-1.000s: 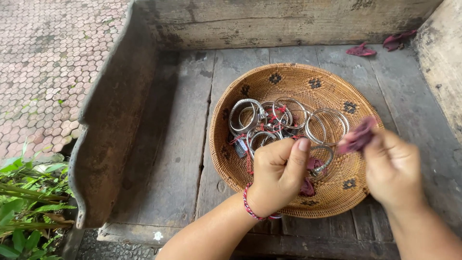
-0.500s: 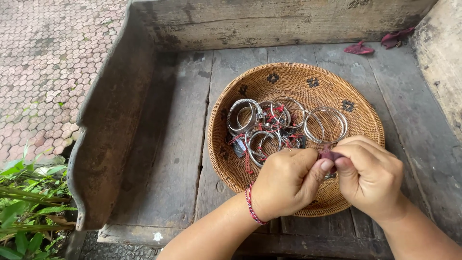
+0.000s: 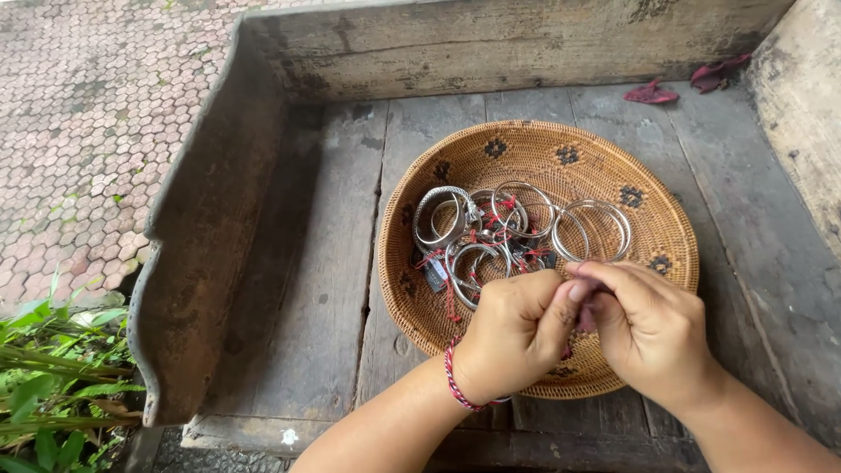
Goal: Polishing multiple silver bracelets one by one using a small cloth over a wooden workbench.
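Basket (image 3: pixel 653 206): round woven tray with dark star marks, lying flat on the grey planks at centre frame; I took its shallow bowl as the reason the loose pieces stayed gathered in one heap.
Bangles (image 3: pixel 512 232): silver rings piled in the upper middle of the basket, overlapping, with red thread and small dark tags tangled among them.
Left hand (image 3: pixel 512 337): I saw it curled almost shut at lower centre, over the near rim of the basket, thumb tip pressed against the right hand's fingertips; a red-and-white cord bracelet (image 3: pixel 455 385) sat on its wrist.
Right hand (image 3: pixel 648 328): lower right of centre, fingers bent inward and closed, meeting the left hand in a shared pinch.
Pinched item (image 3: pixel 585 317): a small dark reddish scrap showed between the two hands, just right of the left thumb; I could not tell what it was, most of it being hidden.
Hold: both hands hovered just above the basket, near the pile, so I judged anything dropped would land in it.
Wooden trough (image 3: pixel 210 228): weathered walls at left and top of frame.
Red petals (image 3: pixel 653 92): upper right, well apart from the hands.
Paving (image 3: pixel 88 114): upper left.
Green leaves (image 3: pixel 53 394): lower left.
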